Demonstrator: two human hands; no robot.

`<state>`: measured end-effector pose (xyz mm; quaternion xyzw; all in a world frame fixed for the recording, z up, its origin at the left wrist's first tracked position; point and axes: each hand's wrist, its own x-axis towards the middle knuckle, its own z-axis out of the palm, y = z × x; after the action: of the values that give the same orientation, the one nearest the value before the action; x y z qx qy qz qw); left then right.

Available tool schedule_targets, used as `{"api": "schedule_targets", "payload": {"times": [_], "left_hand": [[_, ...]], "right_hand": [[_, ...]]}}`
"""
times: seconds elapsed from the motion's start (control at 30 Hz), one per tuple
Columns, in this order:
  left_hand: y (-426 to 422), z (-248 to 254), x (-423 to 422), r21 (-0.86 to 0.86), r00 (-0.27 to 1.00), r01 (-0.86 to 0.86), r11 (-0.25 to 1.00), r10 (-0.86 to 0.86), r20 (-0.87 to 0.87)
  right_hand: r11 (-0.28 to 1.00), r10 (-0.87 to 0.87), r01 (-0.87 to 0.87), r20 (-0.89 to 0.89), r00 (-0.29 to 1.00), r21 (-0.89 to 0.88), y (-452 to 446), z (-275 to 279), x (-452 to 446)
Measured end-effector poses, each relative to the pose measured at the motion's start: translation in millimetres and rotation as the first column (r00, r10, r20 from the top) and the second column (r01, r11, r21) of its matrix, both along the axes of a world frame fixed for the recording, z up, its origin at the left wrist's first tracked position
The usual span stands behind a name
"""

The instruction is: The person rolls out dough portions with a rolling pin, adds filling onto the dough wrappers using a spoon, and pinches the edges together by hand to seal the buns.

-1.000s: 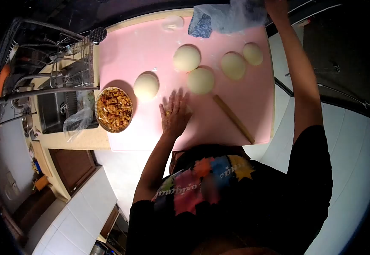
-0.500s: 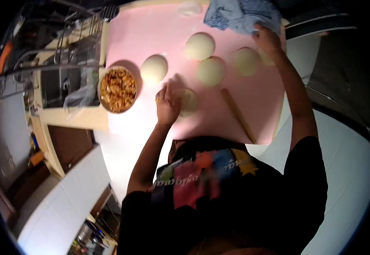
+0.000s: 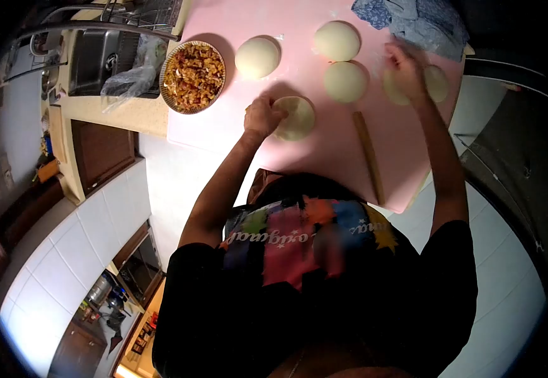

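Left hand (image 3: 265, 118) is touching the near dough disc (image 3: 298, 118), can't tell if gripping. Disc is lying on pink mat (image 3: 324, 151), left of rolling pin (image 3: 368, 157). Right hand (image 3: 406, 68) is reaching over farther dough disc (image 3: 393, 88); blurred, spread unclear.

On the table (image 3: 315, 151), 6 doughs (image 3: 337, 41) lie right of the bowl (image 3: 193, 113), 2 of them before the cloth (image 3: 426, 26); the pin (image 3: 368, 154) lies near the front edge, the sink (image 3: 94, 63) left of the bowl

black shirt (image 3: 305, 271) | white lettering: "original" | further lettering: partly legible, ending unclear
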<state>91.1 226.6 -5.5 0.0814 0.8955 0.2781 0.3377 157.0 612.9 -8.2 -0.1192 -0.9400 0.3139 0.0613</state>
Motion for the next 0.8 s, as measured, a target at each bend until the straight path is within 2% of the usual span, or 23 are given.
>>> {"api": "schedule_targets", "payload": {"times": [0.03,0.07,0.1,0.13,0.2,0.23,0.3,0.33,0.37,0.43,0.5,0.57,0.63,0.7,0.77,0.8], "left_hand": [[0.2,-2.2,1.0,0.003,1.000,-0.004,1.000,0.004,0.002],[-0.3,-5.3,3.5,-0.020,0.970,0.121,0.992,-0.123,-0.209],[-1.5,-6.9,6.6,-0.072,0.882,0.235,0.969,-0.244,-0.404],[-1.2,-3.0,8.7,-0.074,0.883,0.229,0.971,-0.239,-0.403],[-0.7,4.6,13.3,0.132,0.962,0.164,0.977,-0.129,-0.242],[-3.3,4.5,14.6,0.135,0.961,0.167,0.977,-0.130,-0.243],[-8.4,4.0,11.3,0.350,0.998,0.062,0.935,-0.070,0.009],[-9.7,7.6,11.1,0.480,0.964,-0.211,0.852,0.101,0.246],[-12.2,-4.1,10.4,0.458,0.916,-0.374,0.807,0.244,0.317],[-15.6,-3.4,11.6,0.453,0.840,-0.539,0.710,0.407,0.360],[-25.3,-18.8,11.4,0.463,0.844,-0.525,0.714,0.366,0.392],[-29.5,-17.0,8.6,0.469,0.849,-0.507,0.723,0.322,0.420],[-26.2,-5.9,5.3,0.363,0.906,-0.360,0.859,0.229,0.357],[-27.7,-11.6,5.0,0.372,0.904,-0.358,0.857,0.219,0.367],[-28.6,-19.8,7.1,0.374,0.900,-0.367,0.852,0.225,0.373],[-27.8,-19.3,8.2,0.389,0.893,-0.390,0.835,0.239,0.381]], "right_hand": [[0.995,0.079,-0.075,-0.055,0.995,0.071,-17.3,-7.3,4.8],[0.979,0.163,-0.147,-0.104,0.981,0.144,-36.7,-6.2,7.9],[0.978,0.170,-0.155,-0.101,0.980,0.142,-53.2,1.3,10.7],[0.986,0.142,-0.138,-0.041,0.989,0.090,-70.2,9.3,13.0],[0.993,0.113,-0.114,0.019,0.993,0.040,-90.9,14.2,8.8],[0.995,0.097,-0.098,0.045,0.994,0.017,-96.7,12.5,8.0],[0.998,0.066,-0.067,0.065,0.996,0.008,-108.8,9.5,5.3],[0.999,0.002,-0.005,0.056,0.998,0.050,-116.5,7.2,4.9],[0.994,-0.065,0.060,0.046,0.997,0.094,-123.3,4.6,5.8],[0.977,-0.146,0.146,-0.012,0.989,0.156,-128.9,-5.3,5.7],[0.993,-0.098,0.079,0.223,0.970,0.093,-123.6,-11.6,1.9],[0.996,-0.083,0.074,0.253,0.964,0.046,-120.1,7.8,1.2],[0.987,0.140,-0.145,-0.079,0.987,-0.064,-110.6,14.0,1.8],[0.991,0.080,-0.090,-0.097,0.992,-0.097,-89.4,23.1,4.1],[0.984,-0.119,0.149,-0.264,0.957,0.097,-46.0,13.1,-1.4],[0.960,-0.224,0.239,-0.109,0.968,0.149,-19.6,12.4,-3.0]]}}
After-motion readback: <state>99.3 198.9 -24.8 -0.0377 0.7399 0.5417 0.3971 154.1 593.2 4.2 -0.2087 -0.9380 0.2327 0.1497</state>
